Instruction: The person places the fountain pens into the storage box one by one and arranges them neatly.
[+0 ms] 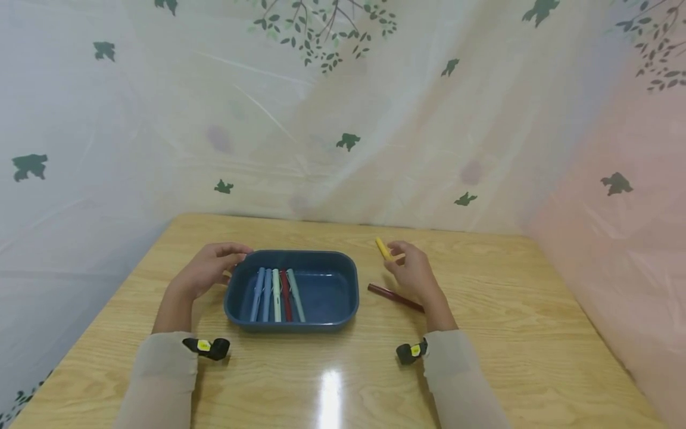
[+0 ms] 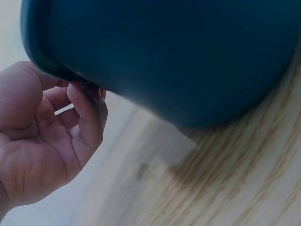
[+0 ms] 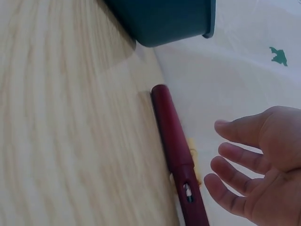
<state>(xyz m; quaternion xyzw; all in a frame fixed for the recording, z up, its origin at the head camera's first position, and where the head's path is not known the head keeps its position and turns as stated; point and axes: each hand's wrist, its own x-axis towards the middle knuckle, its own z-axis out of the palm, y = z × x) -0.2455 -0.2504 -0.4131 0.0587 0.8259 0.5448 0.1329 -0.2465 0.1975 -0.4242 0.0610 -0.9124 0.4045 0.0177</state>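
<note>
A dark blue tray stands on the table with several pens in its left half: blue ones, a pale one, a red one and a grey-green one. At the tray's far left corner my left hand grips the rim, its bent fingers under the edge in the left wrist view. To the right, my right hand is at a yellow pen, thumb and fingers spread apart. Nearer me lies a dark red pen, which mostly covers the yellow pen in the right wrist view.
The wooden table reaches back to a pale curtain printed with leaves and birds. A dark strap camera sits on the left sleeve and another on the right.
</note>
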